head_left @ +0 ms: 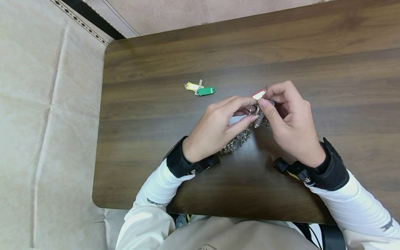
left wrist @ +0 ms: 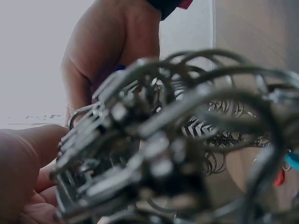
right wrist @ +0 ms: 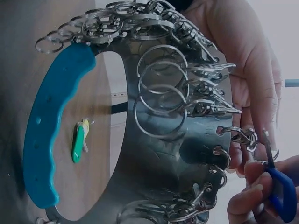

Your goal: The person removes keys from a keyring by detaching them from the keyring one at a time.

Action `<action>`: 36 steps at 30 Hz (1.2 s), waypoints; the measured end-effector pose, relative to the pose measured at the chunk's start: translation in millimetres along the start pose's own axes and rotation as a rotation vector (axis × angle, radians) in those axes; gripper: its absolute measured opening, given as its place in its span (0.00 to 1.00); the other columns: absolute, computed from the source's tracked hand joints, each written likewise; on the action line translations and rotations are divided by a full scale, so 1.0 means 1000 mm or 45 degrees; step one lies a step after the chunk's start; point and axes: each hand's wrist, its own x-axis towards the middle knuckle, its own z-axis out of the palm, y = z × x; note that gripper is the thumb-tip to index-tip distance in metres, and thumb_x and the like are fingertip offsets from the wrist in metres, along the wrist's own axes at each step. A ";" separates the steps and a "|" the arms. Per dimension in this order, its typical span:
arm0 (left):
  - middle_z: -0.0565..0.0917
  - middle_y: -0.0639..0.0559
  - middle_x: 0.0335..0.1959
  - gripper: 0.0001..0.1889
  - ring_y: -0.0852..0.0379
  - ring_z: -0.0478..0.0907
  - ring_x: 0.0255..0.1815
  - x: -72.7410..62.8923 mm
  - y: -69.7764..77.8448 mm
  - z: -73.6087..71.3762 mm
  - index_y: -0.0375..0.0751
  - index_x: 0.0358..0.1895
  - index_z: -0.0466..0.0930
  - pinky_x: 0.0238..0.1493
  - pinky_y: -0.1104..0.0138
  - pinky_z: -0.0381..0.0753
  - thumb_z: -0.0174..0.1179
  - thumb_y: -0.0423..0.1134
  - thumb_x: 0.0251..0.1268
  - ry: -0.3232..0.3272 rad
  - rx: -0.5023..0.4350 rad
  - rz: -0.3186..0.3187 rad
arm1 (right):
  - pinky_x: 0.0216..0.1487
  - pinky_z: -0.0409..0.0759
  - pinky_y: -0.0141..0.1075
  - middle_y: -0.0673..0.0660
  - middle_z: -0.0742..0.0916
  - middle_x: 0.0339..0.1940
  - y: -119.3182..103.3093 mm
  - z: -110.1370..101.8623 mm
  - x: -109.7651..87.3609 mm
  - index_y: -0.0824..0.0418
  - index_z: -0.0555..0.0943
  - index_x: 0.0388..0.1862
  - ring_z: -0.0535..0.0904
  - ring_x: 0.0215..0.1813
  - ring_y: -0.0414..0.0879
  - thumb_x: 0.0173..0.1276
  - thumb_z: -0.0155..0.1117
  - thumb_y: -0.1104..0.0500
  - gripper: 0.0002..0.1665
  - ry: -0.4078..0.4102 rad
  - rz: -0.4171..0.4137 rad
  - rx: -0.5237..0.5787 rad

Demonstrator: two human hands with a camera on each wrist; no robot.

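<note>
In the head view my left hand [head_left: 218, 121] pinches a metal key ring [head_left: 255, 109] between thumb and fingers. My right hand [head_left: 289, 119] meets it there, fingertips at a red-edged key tag [head_left: 258, 94] with a white label. The right wrist view shows a blue key tag [right wrist: 283, 193] pinched in the right fingers [right wrist: 245, 203]. Under the hands is a metal key holder plate [right wrist: 163, 144] with a teal handle [right wrist: 42, 126]; several rings and clips [right wrist: 161, 112] hang along its edge. Close, blurred rings [left wrist: 224, 98] fill much of the left wrist view.
A yellow key tag [head_left: 192, 86] and a green key tag [head_left: 206, 91] lie together with a key on the brown wooden table [head_left: 150, 149], beyond the left hand. The table's left edge meets a pale covered surface [head_left: 72, 139]. A pinkish wall [head_left: 187, 14] stands behind.
</note>
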 end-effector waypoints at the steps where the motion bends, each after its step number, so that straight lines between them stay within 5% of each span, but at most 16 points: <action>1: 0.86 0.42 0.45 0.15 0.55 0.85 0.50 0.000 0.000 0.000 0.27 0.54 0.80 0.58 0.79 0.78 0.65 0.32 0.69 0.004 -0.019 -0.002 | 0.24 0.63 0.26 0.33 0.80 0.31 0.000 0.000 0.000 0.76 0.74 0.45 0.67 0.22 0.32 0.71 0.62 0.71 0.09 0.007 -0.008 -0.030; 4: 0.86 0.40 0.48 0.17 0.55 0.86 0.51 0.001 0.000 -0.001 0.26 0.57 0.79 0.57 0.78 0.79 0.65 0.31 0.68 0.027 -0.060 -0.005 | 0.24 0.62 0.25 0.33 0.80 0.31 0.002 0.000 0.001 0.75 0.74 0.45 0.67 0.23 0.31 0.71 0.62 0.71 0.09 0.016 -0.021 -0.087; 11: 0.86 0.40 0.47 0.16 0.56 0.86 0.50 0.002 -0.002 -0.007 0.28 0.56 0.80 0.56 0.77 0.80 0.65 0.32 0.68 0.061 -0.065 -0.010 | 0.23 0.65 0.26 0.36 0.81 0.29 0.005 -0.005 0.007 0.78 0.72 0.46 0.70 0.23 0.34 0.73 0.59 0.71 0.09 0.011 0.049 0.028; 18: 0.86 0.40 0.46 0.16 0.55 0.86 0.47 0.004 -0.011 -0.015 0.27 0.55 0.80 0.56 0.76 0.80 0.66 0.31 0.67 0.100 -0.029 0.004 | 0.27 0.60 0.28 0.50 0.82 0.28 0.029 -0.020 0.018 0.69 0.78 0.45 0.64 0.23 0.35 0.74 0.63 0.64 0.08 -0.065 0.093 -0.333; 24: 0.87 0.41 0.46 0.17 0.54 0.85 0.46 0.004 -0.016 -0.021 0.27 0.55 0.81 0.53 0.75 0.82 0.67 0.29 0.65 0.130 -0.004 -0.003 | 0.34 0.64 0.35 0.61 0.85 0.30 0.065 -0.028 0.029 0.66 0.80 0.42 0.72 0.29 0.47 0.75 0.62 0.63 0.06 -0.254 0.174 -0.634; 36: 0.87 0.41 0.47 0.16 0.54 0.85 0.46 0.004 -0.023 -0.027 0.28 0.55 0.81 0.52 0.73 0.81 0.67 0.31 0.67 0.168 0.043 -0.012 | 0.41 0.71 0.57 0.66 0.85 0.37 0.106 -0.023 0.036 0.65 0.82 0.36 0.79 0.39 0.60 0.70 0.66 0.65 0.03 -0.428 0.227 -0.698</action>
